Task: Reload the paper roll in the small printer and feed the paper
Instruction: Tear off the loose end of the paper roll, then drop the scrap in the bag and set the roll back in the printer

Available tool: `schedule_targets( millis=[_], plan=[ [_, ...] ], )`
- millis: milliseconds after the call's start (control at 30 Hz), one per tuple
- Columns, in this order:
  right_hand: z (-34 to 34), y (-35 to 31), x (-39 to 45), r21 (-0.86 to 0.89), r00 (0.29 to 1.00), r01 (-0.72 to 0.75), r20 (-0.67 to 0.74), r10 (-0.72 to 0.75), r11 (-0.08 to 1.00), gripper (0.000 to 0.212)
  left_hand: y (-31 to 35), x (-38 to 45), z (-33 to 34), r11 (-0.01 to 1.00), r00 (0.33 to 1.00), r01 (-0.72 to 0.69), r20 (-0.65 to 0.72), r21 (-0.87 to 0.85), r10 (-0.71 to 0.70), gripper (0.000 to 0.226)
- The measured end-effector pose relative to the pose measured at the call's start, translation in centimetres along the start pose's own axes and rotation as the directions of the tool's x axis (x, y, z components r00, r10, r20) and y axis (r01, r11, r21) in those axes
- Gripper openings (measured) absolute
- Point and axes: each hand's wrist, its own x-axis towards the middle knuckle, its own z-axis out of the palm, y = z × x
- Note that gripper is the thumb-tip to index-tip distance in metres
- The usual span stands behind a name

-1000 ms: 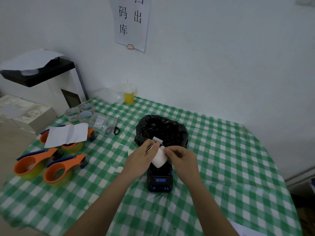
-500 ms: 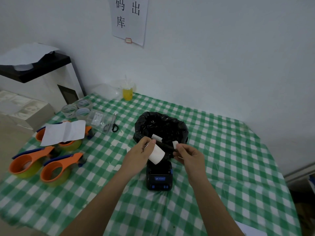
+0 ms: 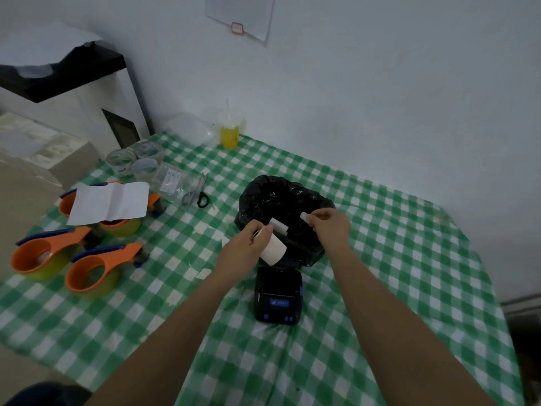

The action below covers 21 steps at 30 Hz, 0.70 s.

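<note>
A small black printer (image 3: 278, 297) with blue buttons sits on the green checked tablecloth, just in front of a black-lined bin (image 3: 263, 197). My left hand (image 3: 244, 250) holds a white paper roll (image 3: 273, 251) above the printer's far end. My right hand (image 3: 332, 222) hovers over the bin and pinches a small white scrap of paper (image 3: 305, 216) between fingertips. Another white scrap (image 3: 278, 225) lies inside the bin.
Three orange tape dispensers (image 3: 87, 268) sit at the left, one under a white sheet (image 3: 111, 202). Scissors (image 3: 196, 193), clear tape rolls (image 3: 121, 159) and a yellow drink cup (image 3: 229, 133) stand further back. A few paper bits (image 3: 205, 272) litter the cloth.
My right hand pulled away from the roll with a torn scrap and moved right and back, over the bin. The left hand kept the roll over the printer.
</note>
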Motion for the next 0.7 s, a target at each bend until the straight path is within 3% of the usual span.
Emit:
schedule_targets(
  millis=[233, 700],
  plan=[
    [0.6, 0.6, 3.3, -0.179, 0.996, 0.029, 0.083, -0.015, 0.983, 0.021, -0.8, 2.4, 0.4, 1.000, 1.000, 0.019, 0.017, -0.015, -0.019, 0.034],
    [-0.6, 0.4, 1.3, 0.002, 0.988, 0.121, 0.097, -0.120, 0.993, 0.020, -0.3, 2.2, 1.1, 0.999, 0.999, 0.009, 0.044, -0.040, -0.007, 0.025]
  ],
)
